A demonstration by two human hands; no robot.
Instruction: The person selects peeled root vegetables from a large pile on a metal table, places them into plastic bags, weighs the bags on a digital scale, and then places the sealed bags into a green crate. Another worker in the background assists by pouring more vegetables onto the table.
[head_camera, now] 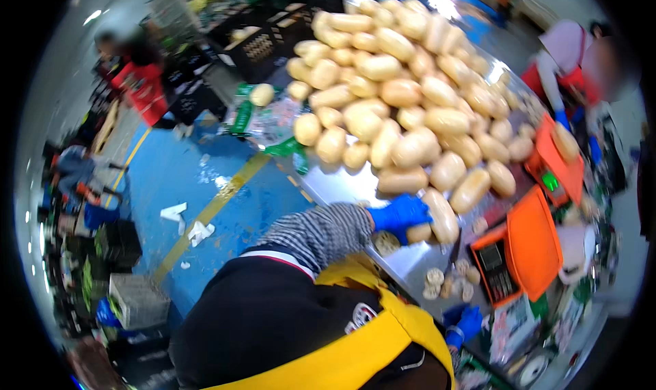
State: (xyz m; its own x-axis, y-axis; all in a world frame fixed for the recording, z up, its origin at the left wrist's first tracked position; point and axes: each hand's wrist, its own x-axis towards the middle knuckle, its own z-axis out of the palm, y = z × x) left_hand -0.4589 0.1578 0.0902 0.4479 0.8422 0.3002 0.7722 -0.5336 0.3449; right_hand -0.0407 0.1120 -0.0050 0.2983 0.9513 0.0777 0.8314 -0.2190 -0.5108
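My left hand (402, 213), in a blue glove under a striped sleeve, is at the near edge of a metal table (338, 182). Its fingers and thumb close around a short lotus root piece (419, 233), and the fingertips meet a long peeled lotus root (442, 216). Beyond it rises a large heap of peeled lotus roots (389, 87). My right hand (465, 324), also gloved in blue, is low on the right, near printed plastic bags (515, 328); its grip is unclear. Lotus root slices (434, 277) and a dark knife blade (455, 246) lie between my hands.
An orange scale (533, 246) stands at the right, with another orange scale (551, 169) behind, bearing a lotus root. Plastic packaging (266, 115) lies at the table's left side. Black crates (259, 44) stand beyond. A co-worker (564, 72) is across the table. Scraps (200, 232) litter the blue floor.
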